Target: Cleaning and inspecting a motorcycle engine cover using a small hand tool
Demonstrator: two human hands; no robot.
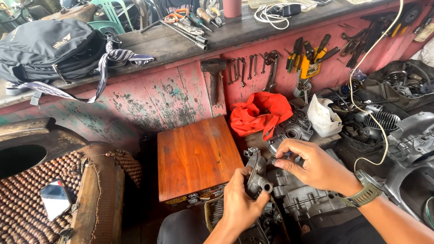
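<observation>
Low in the middle of the frame the person's left hand [239, 203] is closed around a grey cast-metal engine part [257, 174], holding it upright over the lap. The right hand [312, 165], a watch on its wrist, comes in from the lower right with thumb and forefinger pinched on a small dark fitting [272, 160] held right against the upper side of the part — whether it is seated, threaded or only touching cannot be told.

Judging from how things lie, the work looks to be somewhere in the middle: a larger engine casing [303, 199] sits bare just under the hands, and more engine pieces, among them a finned cylinder [384, 119], lie apart at the right of the frame — none of it joined up.

A wooden box [196, 156] stands left of the hands, a red cloth [257, 113] behind them. Spanners [246, 68] hang on the pink wall in the upper middle, untouched; both hands work bare, no tool in them.
</observation>
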